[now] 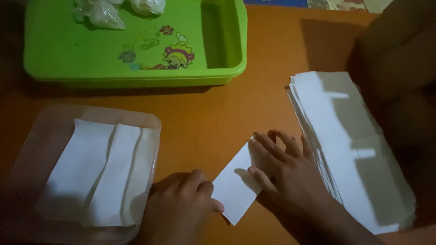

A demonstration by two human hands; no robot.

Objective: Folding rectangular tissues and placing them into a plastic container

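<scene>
Here both hands (236,190) flat, pressing white napkin (236,188)

This looks like my home: I work at an orange table (218,113), with a green plastic tray (136,72) bearing a child's cartoon sticker (178,56) at the upper left, in dim household light.

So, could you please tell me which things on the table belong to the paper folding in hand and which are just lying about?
In hand:
- folded white sheet, pressed flat by the left hand and right hand
- stack of white sheets beside the right hand
- clear container holding folded sheets

Lying about:
- green tray with a cartoon print
- crumpled clear plastic bags in it
</scene>
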